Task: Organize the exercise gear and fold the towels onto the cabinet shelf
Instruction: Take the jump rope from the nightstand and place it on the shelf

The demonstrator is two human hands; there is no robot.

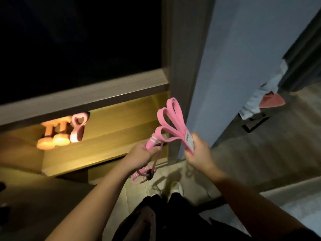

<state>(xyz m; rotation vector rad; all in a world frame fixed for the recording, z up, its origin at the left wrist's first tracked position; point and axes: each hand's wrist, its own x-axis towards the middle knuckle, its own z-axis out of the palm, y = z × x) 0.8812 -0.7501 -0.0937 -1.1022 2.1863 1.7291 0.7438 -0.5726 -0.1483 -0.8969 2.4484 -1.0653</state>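
Bare shelf (111, 145) (dumbbells (52, 136) far left)

1. This is looking like a room in a home, beside a built-in storage cabinet.
2. On the left, a wood-lined cabinet shelf (111, 143) is glowing under warm built-in lighting, with small dumbbells (52, 139) sitting on its left part.
3. Pale floor tiles (137, 194) are running along the near side below it.
4. At the far right, a foot is wearing a pink house slipper (272, 101).

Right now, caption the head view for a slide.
Facing a lit wooden shelf, left hand grips a pink-handled exercise cord, right hand holds a folded pink rubber resistance band.
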